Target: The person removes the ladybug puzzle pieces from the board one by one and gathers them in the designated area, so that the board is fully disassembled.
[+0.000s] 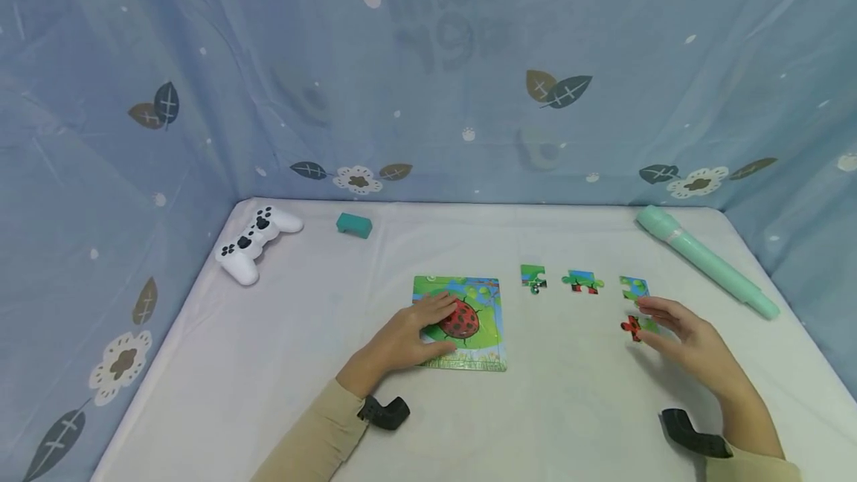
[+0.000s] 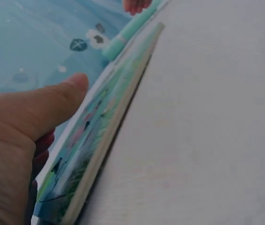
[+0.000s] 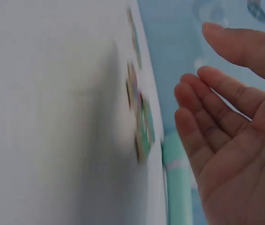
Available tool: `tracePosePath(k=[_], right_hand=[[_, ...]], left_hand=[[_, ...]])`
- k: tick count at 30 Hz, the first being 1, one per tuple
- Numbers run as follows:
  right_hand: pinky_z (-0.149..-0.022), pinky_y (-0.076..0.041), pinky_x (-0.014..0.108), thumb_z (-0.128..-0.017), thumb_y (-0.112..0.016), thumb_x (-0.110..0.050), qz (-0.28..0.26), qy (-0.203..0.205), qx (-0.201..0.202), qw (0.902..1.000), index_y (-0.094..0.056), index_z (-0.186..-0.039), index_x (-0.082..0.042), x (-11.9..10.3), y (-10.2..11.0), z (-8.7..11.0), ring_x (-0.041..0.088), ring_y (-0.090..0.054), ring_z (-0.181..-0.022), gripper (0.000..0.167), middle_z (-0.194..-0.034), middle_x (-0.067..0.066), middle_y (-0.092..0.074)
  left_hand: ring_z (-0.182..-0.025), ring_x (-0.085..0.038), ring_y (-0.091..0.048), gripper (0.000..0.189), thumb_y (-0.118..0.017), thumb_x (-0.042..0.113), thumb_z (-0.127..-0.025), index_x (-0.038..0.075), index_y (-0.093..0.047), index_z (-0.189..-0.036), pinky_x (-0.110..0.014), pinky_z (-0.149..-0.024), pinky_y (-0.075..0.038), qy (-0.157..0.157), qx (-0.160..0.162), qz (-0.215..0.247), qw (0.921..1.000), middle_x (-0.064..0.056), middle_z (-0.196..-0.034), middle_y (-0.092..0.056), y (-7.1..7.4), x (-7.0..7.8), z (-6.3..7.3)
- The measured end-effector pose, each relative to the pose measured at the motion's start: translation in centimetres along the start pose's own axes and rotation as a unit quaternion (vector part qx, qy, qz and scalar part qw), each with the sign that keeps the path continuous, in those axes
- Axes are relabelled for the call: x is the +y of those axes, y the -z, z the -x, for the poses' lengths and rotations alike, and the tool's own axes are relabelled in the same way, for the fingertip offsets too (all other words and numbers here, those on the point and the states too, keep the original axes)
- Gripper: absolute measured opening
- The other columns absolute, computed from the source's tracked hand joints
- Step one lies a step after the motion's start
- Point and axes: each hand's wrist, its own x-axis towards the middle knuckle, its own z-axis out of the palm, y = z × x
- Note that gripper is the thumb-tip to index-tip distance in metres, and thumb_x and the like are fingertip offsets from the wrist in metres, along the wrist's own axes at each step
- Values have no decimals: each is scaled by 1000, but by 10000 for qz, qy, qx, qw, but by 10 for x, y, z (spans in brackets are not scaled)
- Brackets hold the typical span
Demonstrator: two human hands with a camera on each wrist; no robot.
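A square ladybug picture puzzle (image 1: 492, 326) lies flat on the white table. My left hand (image 1: 410, 333) rests on its left part, fingers reaching over the ladybug and thumb near the lower edge. In the left wrist view the thumb (image 2: 52, 105) lies above the puzzle board (image 2: 109, 126), whose edge shows side-on. My right hand (image 1: 692, 344) hovers with loosely bent fingers beside a red and green puzzle piece (image 1: 632, 327) and a blue and green piece (image 1: 632, 286). The right wrist view shows the right hand's palm (image 3: 235, 136) with nothing in it, apart from the pieces (image 3: 144, 129).
Two more pieces, a green one (image 1: 533, 275) and a blue one with red (image 1: 582, 281), lie between puzzle and right hand. A mint-green tube (image 1: 710, 262) lies at the right edge. A white game controller (image 1: 257, 242) and a teal block (image 1: 354, 225) lie at the back left.
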Motion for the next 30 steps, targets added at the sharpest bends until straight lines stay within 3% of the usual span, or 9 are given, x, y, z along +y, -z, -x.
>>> tracePosePath(k=[5, 10, 14, 19, 23, 30], right_hand=[[-87, -36, -1, -86, -68, -5, 22, 49, -219, 9997, -49, -131, 2, -19, -18, -10, -17, -45, -108, 49, -122, -26, -50], [-90, -38, 1, -87, -69, -12, -13, 144, -638, 9979, -49, -134, -3, -40, -45, -25, -17, -43, -111, 52, -128, 0, -56], [-96, -39, 4, -85, -71, -13, -210, 536, -976, 9936, -50, -133, -2, -58, -73, -43, 0, -52, -117, 53, -129, 17, -57], [-101, -47, 28, -86, -71, -17, -262, 597, -1499, 9865, -50, -133, -2, -85, -109, -63, 27, -53, -121, 53, -132, 14, -56], [-102, -46, 44, -86, -71, -16, -408, 685, -1850, 9795, -48, -133, 1, -102, -135, -76, 31, -53, -121, 55, -133, 16, -54], [-101, -45, 51, -86, -71, -19, -430, 623, -2053, 9758, -45, -136, 4, -114, -164, -91, 36, -52, -122, 61, -136, 20, -50]], left_hand=[[-137, -23, -39, 68, -71, 39, -83, 4, -49, -138, -41, -116, -29, 34, 160, -189, 9997, -7, -146, -45, 2, -5, 4], [-136, -34, -38, 67, -71, 41, -82, 5, -52, -136, -45, -113, -33, 242, 218, -287, 9991, -6, -145, -47, 6, -6, 11], [-137, -36, -37, 67, -70, 42, -83, 6, -52, -136, -45, -113, -34, 318, 176, -341, 9988, -7, -145, -46, 8, -6, 15], [-136, -29, -39, 67, -69, 42, -84, 6, -51, -137, -43, -115, -31, 274, 94, -425, 9987, -9, -144, -47, 8, -7, 15], [-136, -25, -40, 66, -69, 42, -85, 6, -50, -137, -41, -117, -29, 323, 20, -417, 9986, -9, -144, -47, 8, -6, 14], [-137, -23, -39, 67, -68, 43, -85, 7, -49, -138, -40, -117, -28, 287, 1, -413, 9987, -9, -144, -46, 6, -6, 11]])
